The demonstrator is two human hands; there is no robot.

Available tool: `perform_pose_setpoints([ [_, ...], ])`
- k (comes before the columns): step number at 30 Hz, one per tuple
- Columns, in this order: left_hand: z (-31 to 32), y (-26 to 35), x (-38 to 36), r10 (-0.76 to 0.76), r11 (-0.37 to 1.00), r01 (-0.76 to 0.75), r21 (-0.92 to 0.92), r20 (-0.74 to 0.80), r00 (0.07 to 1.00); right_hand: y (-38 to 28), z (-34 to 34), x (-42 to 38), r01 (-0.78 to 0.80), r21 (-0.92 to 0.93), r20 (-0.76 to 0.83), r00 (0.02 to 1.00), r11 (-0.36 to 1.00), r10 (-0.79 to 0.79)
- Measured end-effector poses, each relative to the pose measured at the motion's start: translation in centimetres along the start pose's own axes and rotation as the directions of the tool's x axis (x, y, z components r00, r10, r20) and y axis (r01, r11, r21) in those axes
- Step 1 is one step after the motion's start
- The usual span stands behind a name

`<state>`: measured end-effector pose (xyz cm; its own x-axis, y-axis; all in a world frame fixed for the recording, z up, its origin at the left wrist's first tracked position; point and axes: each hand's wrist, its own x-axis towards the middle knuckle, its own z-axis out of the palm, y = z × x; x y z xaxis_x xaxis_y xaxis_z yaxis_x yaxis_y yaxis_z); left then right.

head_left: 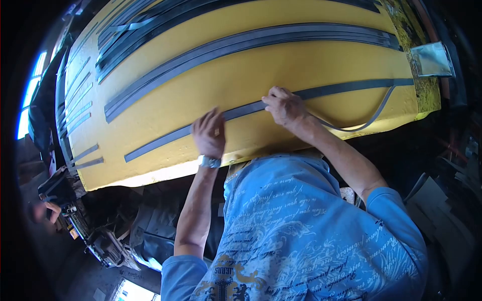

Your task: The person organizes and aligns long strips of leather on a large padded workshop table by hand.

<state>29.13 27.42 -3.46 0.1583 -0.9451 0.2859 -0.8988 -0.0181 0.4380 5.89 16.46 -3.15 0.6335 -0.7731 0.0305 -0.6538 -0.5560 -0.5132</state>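
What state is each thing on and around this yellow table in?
Yellow table: bearing dark strips
Long strip: laid out lengthwise, partly covered by hands
Narrow strip: bent in a loose curve
Strip bundle: spread lengthwise
Left hand: curled, grip unclear
Right hand: curled, grip unclear
Watch: worn

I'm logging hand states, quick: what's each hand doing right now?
Left hand: fingers curled over the long strip; whether it grips can't be told.
Right hand: fingers bent at the same strip; grip can't be told.
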Motion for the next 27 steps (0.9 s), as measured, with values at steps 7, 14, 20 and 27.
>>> perform_pose_setpoints([
  [7,4.3,3.2,2.9,0.185,0.926,-0.160,-0.343,0.041,0.982,-0.7,-2.1,-0.1,-0.047,0.189,0.024,0.999,0.981,0.043],
  [14,3.5,4.5,3.1,0.066,0.952,-0.021,-0.304,0.139,0.988,3.0,-6.7,-1.6,-0.188,0.190,0.112,0.979,0.964,0.169],
  [20,4.2,4.5,2.9,0.050,0.961,-0.023,-0.276,0.090,0.995,4.1,-4.7,-2.0,-0.092,0.082,0.020,0.996,0.992,0.091],
  [27,4.4,4.3,3.0,0.067,0.961,-0.034,-0.274,0.111,0.992,4.5,-4.3,-2.1,-0.061,0.099,-0.001,0.998,0.993,0.062],
])
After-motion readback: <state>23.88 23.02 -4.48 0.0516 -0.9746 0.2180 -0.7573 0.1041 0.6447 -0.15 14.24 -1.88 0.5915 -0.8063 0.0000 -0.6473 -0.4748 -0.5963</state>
